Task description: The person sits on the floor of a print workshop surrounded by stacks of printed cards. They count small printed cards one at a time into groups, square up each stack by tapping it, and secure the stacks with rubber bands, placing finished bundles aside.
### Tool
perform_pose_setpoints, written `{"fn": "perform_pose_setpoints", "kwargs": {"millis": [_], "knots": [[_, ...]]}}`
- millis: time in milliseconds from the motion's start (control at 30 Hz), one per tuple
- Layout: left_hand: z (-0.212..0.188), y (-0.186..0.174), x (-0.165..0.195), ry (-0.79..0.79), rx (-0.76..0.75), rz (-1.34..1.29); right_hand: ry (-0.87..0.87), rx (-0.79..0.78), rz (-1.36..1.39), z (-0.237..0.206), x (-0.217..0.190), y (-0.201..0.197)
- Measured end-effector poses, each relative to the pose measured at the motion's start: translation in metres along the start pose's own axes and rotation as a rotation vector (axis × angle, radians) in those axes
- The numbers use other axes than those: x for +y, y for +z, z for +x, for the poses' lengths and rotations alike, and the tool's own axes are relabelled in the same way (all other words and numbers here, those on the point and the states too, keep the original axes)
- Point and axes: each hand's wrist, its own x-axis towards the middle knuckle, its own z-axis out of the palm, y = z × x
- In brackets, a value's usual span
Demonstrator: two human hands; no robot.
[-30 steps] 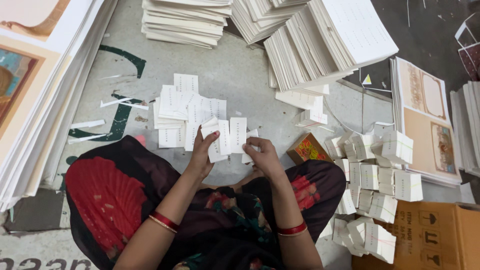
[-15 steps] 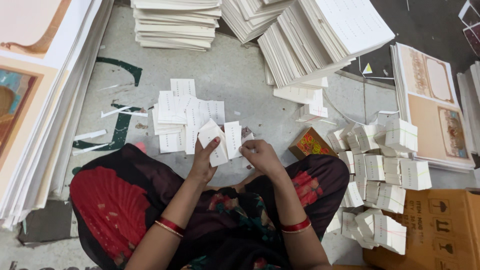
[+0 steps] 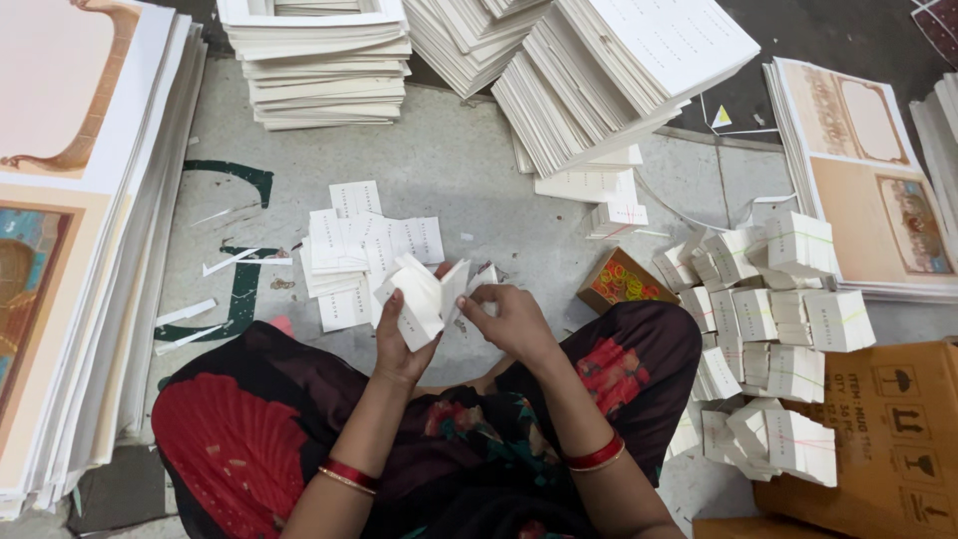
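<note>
A person sits on a grey floor, both hands raised over the lap. The left hand grips a small stack of white cards, fingers clamped around it, while the right hand pinches its edge. Just beyond lie loose cards; bundled packs sit to the right, and tall paper stacks stand farther off.

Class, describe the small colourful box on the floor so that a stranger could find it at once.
Start at the tilted pile of white sheets at the top. Come down past the bundles of white cards on the right to the person's knee. The box lies there, the only orange, patterned thing among plain white paper.
</note>
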Motion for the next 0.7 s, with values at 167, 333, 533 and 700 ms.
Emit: {"fn": "perform_pose_setpoints", "kwargs": {"millis": [167,333,533,700], "knots": [[0.001,-0.01,0.0,-0.036,0.025,0.012,-0.35,0.164,0.099,0.002,0.013,-0.002],[-0.002,-0.014,-0.001,-0.081,-0.032,-0.033,-0.237,0.02,0.282,0.004,0.027,0.0],[0.01,-0.008,0.002,0.085,0.097,0.34,-0.058,-0.05,0.337,0.009,0.039,-0.01],[0.018,-0.015,-0.012,-0.01,0.328,0.584,-0.295,-0.062,0.101,0.008,0.031,-0.007]]}}
